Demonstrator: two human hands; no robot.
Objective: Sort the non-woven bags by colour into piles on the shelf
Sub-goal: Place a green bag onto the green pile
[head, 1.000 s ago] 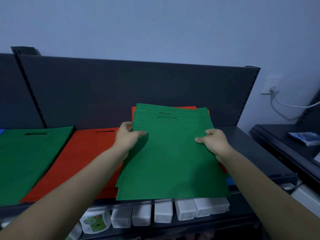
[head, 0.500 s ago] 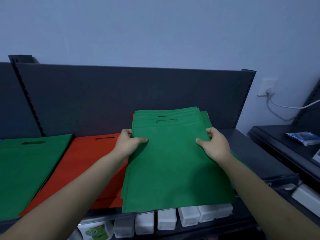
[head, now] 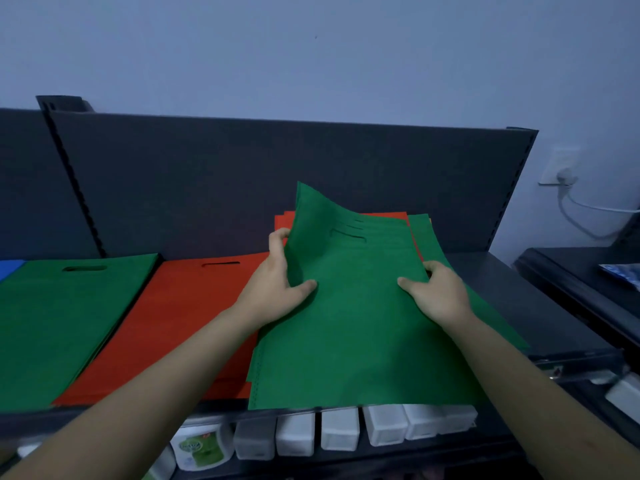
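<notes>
Your left hand [head: 277,289] and right hand [head: 438,294], fingers clamped on the green bags [head: 353,327], have just lifted them (far edge curling) off the mixed stack, right of the red pile [head: 180,323].

Shop or stockroom, dark slotted display shelving [head: 540,306], rows of white bottles [head: 339,429] beneath

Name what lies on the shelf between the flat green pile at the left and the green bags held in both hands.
In the head view, the orange pile lies between the green pile and the held green bags.
</notes>
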